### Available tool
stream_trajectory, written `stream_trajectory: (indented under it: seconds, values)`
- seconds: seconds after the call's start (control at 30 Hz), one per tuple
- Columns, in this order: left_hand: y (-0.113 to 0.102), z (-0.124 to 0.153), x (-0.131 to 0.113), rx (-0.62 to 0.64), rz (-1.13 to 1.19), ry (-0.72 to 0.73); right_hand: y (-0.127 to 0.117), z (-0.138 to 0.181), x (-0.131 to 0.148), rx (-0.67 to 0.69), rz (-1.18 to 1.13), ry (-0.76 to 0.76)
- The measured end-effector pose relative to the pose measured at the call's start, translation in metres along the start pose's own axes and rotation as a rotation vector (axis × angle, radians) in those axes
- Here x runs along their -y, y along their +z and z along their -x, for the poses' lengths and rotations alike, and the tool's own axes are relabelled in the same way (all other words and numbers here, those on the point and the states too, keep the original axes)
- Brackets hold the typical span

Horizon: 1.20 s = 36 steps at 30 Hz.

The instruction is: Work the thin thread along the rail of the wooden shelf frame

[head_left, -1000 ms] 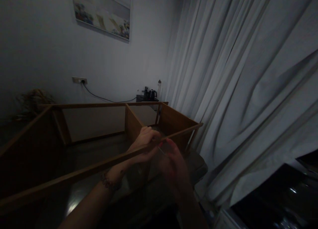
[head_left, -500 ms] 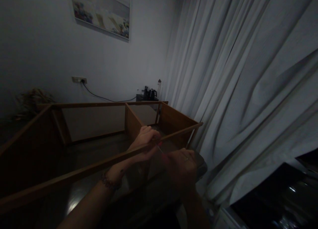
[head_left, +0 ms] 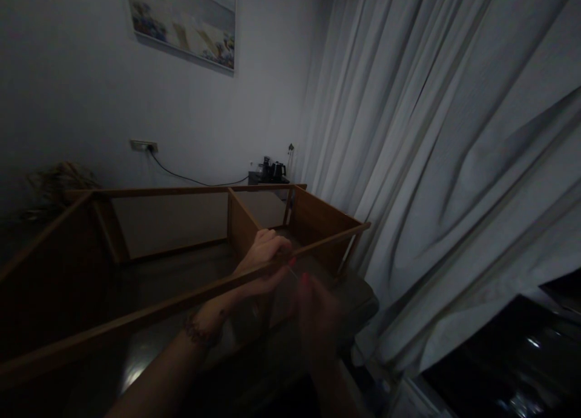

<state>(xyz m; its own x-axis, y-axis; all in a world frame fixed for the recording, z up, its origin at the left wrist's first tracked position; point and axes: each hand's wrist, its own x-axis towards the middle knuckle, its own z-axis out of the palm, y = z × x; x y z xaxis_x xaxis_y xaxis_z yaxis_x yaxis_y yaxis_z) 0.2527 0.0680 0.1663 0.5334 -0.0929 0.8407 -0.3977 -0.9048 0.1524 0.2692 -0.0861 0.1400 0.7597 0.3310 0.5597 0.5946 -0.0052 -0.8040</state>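
Note:
My left hand (head_left: 267, 251) is wrapped around the front top rail (head_left: 218, 285) of a brown wooden frame, close to the upright divider panel (head_left: 247, 224). A bit of red shows at its fingertips. From there a thin metal rod (head_left: 293, 273) slants down to the right, towards my right hand (head_left: 320, 315). That hand is smeared by motion, its fingers drawn together at the rod's lower end, with another red spot at the tip. Whether the rod belongs to a hex key or a screwdriver I cannot make out.
The frame's end panel (head_left: 324, 215) stands near the long pale curtain (head_left: 408, 164). Behind, a black kettle (head_left: 278, 170) sits on a small dark stand by the wall. A power cable (head_left: 190, 179) runs to a socket (head_left: 143, 145). A dark glossy surface (head_left: 512, 357) lies at lower right.
My right hand has turned and shifted slightly left and down, its shape now narrower. My left hand keeps its place on the rail.

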Motion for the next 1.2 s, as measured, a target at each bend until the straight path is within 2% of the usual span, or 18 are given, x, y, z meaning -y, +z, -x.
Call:
stream_trajectory:
  seconds: [0.1, 0.2, 0.33, 0.47, 0.57, 0.73, 1.03, 1.13, 1.2]
  values:
    - [0.001, 0.000, 0.001, -0.002, -0.004, -0.003, 0.003, 0.003, 0.001, 0.124, -0.286, 0.301]
    - [0.003, 0.001, 0.002, 0.001, -0.002, -0.026, 0.005, 0.006, 0.005, 0.166, -0.491, 0.464]
    - [0.003, 0.001, 0.002, 0.002, -0.002, -0.035, 0.004, 0.005, 0.010, 0.227, -0.706, 0.466]
    - [0.002, 0.001, 0.001, 0.010, -0.007, -0.026, 0.001, 0.003, 0.011, 0.235, -0.666, 0.438]
    - [0.001, 0.000, 0.000, 0.008, -0.009, -0.040, 0.000, 0.002, 0.014, 0.276, -0.756, 0.438]
    - [-0.003, -0.003, -0.004, 0.030, -0.011, -0.026, 0.007, 0.003, 0.021, 0.210, -0.998, 0.446]
    - [0.000, -0.001, -0.001, 0.016, -0.002, -0.052, 0.002, 0.004, 0.023, 0.229, -0.878, 0.457]
    - [0.001, -0.001, -0.001, 0.019, 0.001, -0.048, 0.002, 0.001, 0.019, 0.219, -0.715, 0.394]
    - [0.000, -0.001, -0.001, 0.017, 0.008, -0.044, 0.000, -0.002, 0.016, 0.197, -0.499, 0.328]
